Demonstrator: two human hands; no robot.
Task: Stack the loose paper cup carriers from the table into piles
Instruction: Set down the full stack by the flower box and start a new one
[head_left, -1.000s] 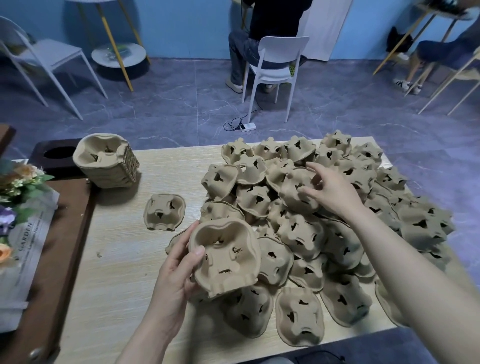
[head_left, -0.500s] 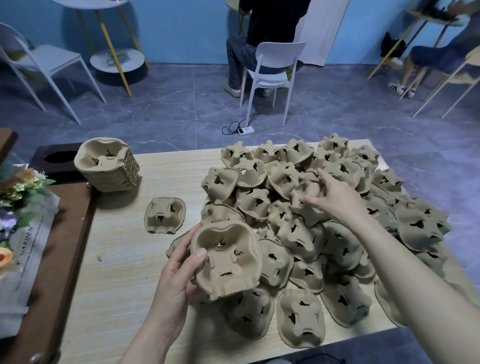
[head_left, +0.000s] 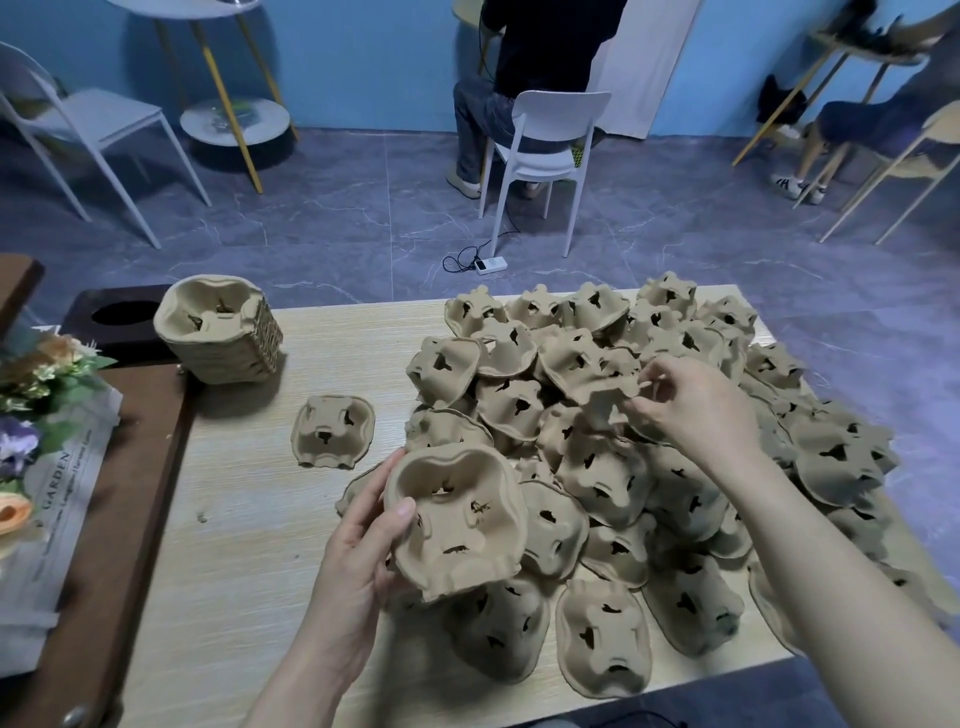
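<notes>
Head view, nearest item first — what is observed?

Operator: Left hand (head_left: 358, 551) grips a small nested stack of carriers (head_left: 457, 525), hollow side up, thumb on the near rim, fingers behind. The stack is held above the near edge of the loose pile.

Inspector: And beyond that?

Operator: Loose paper cup carriers (head_left: 602, 629) lie overlapping, mostly hollow side down, across the right half of the wooden table (head_left: 249, 519). Right hand (head_left: 691, 405) is over the middle of the pile, fingertips pinching the rim of one tilted carrier (head_left: 587, 369); whether it is lifted clear of its neighbours cannot be confirmed.

Inspector: Left side of the table?

Operator: One single carrier (head_left: 332, 431) lies alone, apart from the pile. Farther back, a finished stack (head_left: 218, 332) stands at the table's far-left corner, leaning slightly.

Inspector: Background?

Operator: White chair (head_left: 545, 150) with a seated person, on a grey floor.
</notes>
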